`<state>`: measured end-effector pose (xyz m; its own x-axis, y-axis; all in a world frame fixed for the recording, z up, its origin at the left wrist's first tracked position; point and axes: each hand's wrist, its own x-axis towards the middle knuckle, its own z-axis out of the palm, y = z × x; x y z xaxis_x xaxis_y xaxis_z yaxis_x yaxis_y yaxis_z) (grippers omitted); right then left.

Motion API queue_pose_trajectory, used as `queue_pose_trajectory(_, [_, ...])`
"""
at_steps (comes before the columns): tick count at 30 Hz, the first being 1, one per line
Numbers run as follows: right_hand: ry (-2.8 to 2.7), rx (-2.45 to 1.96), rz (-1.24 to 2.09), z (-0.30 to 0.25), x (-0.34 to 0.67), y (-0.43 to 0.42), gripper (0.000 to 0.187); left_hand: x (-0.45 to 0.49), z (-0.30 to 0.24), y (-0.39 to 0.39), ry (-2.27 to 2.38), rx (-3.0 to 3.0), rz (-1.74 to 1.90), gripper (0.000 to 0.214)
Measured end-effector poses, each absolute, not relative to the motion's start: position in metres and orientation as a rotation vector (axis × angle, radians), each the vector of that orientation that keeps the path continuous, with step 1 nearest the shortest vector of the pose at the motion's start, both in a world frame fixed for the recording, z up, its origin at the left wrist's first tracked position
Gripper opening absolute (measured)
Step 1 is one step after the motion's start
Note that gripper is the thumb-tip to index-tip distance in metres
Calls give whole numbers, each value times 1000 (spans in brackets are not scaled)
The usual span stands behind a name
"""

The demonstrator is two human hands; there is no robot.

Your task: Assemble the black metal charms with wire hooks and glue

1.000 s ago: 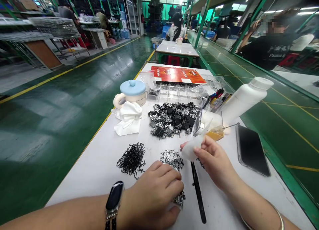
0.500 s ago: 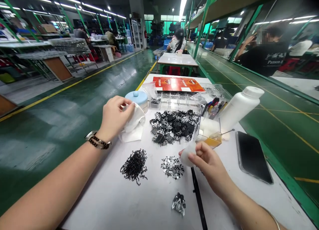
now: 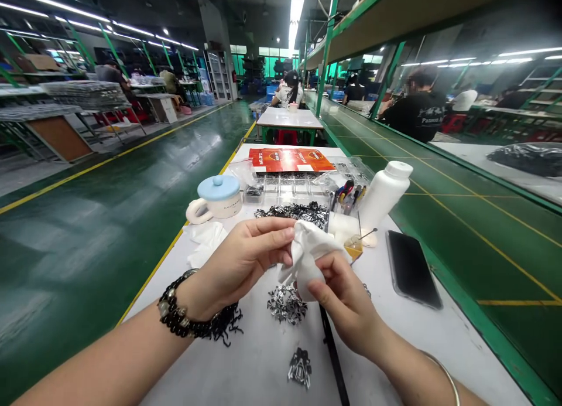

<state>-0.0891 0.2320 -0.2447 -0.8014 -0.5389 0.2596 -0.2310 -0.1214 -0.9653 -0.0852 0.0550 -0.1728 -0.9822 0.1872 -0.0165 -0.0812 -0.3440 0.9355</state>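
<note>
My left hand (image 3: 250,251) pinches a white tissue (image 3: 319,241) over the middle of the table. My right hand (image 3: 346,303) grips a smooth, rounded whitish piece (image 3: 309,280), whose kind I cannot make out; the tissue lies against it. Below the hands is a heap of small silver metal clips (image 3: 286,306). Black S-shaped hooks (image 3: 228,326) lie partly hidden behind my left wrist. Beyond the hands spreads a pile of black and silver parts (image 3: 302,210). A few similar parts (image 3: 300,368) lie nearer me, beside a long black tool (image 3: 334,359).
A lidded mug (image 3: 226,205) and crumpled tissue (image 3: 202,243) stand at the left. To the right are a white bottle (image 3: 386,189), a pen holder (image 3: 346,201) and a phone (image 3: 413,268). An orange-red sheet (image 3: 290,160) covers part of a divided clear box. Co-workers sit further off.
My left hand has moved right from beside the mug, bringing a tissue to my right hand. Some tissue stays by the mug. The view has shifted slightly.
</note>
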Motion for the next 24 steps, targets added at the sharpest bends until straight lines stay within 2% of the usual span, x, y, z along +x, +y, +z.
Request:
queue_pose_trajectory(17, [1932, -892, -1965, -249, -90, 241, 17, -77, -174, 60, 1535, 174, 2573, 4])
queue_pose_trajectory(24, [1927, -881, -2012, -250, -90, 243, 13, -73, -178, 63, 1501, 82, 2644, 11])
